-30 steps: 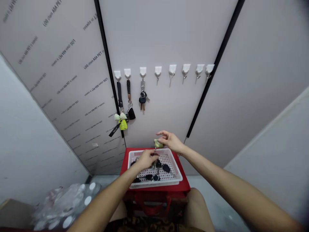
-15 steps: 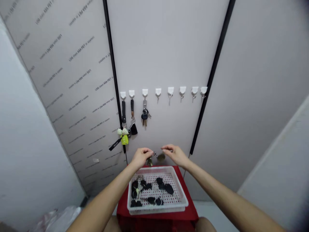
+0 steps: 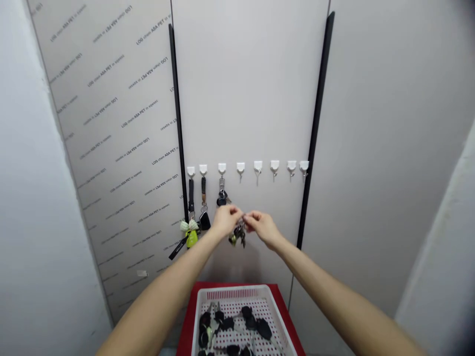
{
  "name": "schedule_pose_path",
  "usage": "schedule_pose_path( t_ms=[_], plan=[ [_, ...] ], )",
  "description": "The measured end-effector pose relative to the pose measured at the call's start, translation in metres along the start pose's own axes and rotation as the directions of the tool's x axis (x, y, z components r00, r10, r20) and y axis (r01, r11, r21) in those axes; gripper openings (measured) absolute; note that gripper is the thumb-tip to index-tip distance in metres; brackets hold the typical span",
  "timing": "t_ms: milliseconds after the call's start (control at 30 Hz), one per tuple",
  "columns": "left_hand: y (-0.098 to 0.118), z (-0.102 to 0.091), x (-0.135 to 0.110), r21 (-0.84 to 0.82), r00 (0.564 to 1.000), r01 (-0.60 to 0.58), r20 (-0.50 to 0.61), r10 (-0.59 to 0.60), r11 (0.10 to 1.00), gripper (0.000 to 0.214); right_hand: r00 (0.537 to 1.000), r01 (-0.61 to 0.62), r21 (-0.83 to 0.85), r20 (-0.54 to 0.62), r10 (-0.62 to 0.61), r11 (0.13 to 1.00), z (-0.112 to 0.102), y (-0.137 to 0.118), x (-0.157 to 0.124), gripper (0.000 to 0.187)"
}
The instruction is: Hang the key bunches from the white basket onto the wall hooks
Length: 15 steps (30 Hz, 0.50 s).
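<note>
A bunch of keys point(image 3: 239, 234) hangs between my hands, in front of the pale panel and below the row of white hooks. My left hand point(image 3: 225, 220) pinches the top of the bunch. From the other side my right hand point(image 3: 261, 228) has its fingertips closed at the same spot, so the ring itself is mostly hidden. Just behind my left hand, a key set point(image 3: 222, 197) hangs from the third hook, its lower part covered. The fourth hook point(image 3: 241, 169), with nothing on it, is above the held bunch.
A white perforated basket point(image 3: 237, 293) with several black-headed keys point(image 3: 263, 328) stands on a red-covered stand point(image 3: 188, 321). A black strap point(image 3: 191, 195) with a yellow-green charm and a braided strap point(image 3: 203, 188) hang at left. Black strips point(image 3: 315, 123) edge the panel.
Both hands have risen from above the basket toward the hooks with the key bunch. My right hand has come in to meet my left at the bunch. The view has tilted upward.
</note>
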<state>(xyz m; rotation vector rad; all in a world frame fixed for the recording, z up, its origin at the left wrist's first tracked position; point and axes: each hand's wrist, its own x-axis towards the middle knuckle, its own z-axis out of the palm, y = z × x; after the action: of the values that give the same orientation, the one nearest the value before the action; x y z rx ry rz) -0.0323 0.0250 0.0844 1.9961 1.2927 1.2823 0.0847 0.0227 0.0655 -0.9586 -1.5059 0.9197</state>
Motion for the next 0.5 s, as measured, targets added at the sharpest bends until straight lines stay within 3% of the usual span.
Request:
schedule_pose_path(
  t_ms=[100,167,267,500],
  plan=[
    [0.013,-0.006,0.024,-0.067,0.977,-0.066,-0.206,0.051,0.996,0.016,0.992,0.038,0.131,-0.125,-0.021,0.991,0.001,-0.028,0.031,0.009],
    [0.017,-0.009,0.034,-0.025,0.961,-0.120,-0.252,0.110,0.992,0.021,0.981,0.068,0.163,-0.190,-0.036,0.984,0.002,-0.042,0.049,0.008],
    [0.021,-0.011,0.042,0.075,0.966,-0.154,-0.198,0.166,0.985,0.027,0.961,0.090,0.145,-0.273,-0.048,0.985,0.002,-0.055,0.070,0.009],
    [0.023,-0.011,0.044,0.228,0.989,-0.044,-0.130,0.076,0.973,0.031,0.948,-0.016,0.015,-0.318,0.020,1.000,0.005,-0.051,0.090,0.012]
  ],
)
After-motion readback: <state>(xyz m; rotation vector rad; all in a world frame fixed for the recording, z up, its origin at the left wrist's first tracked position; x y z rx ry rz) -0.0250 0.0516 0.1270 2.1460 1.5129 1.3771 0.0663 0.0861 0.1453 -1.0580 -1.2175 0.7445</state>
